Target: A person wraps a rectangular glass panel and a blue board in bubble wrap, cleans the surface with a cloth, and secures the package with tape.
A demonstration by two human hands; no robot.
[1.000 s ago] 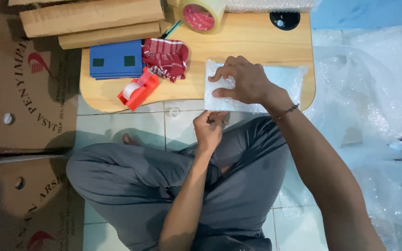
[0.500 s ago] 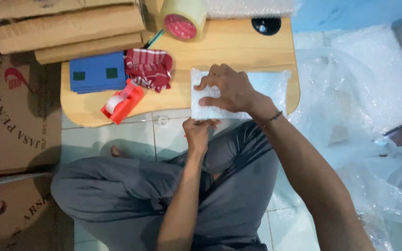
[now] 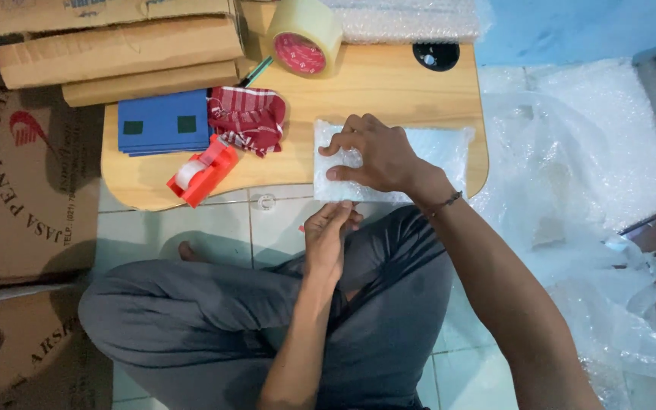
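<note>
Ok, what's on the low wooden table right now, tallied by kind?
Bubble-wrapped parcel, under the right hand, its near edge at the left hand: 1
Tape, a big clear roll and a red dispenser: 2
Blue stack: 1
Red checked cloth: 1
Total: 5

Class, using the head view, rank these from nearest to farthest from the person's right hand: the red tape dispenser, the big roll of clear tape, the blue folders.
From the right hand:
1. Roll of clear tape, behind it, at the table's far edge.
2. Red tape dispenser, to its left, at the near edge.
3. Blue folders, farther left.
</note>
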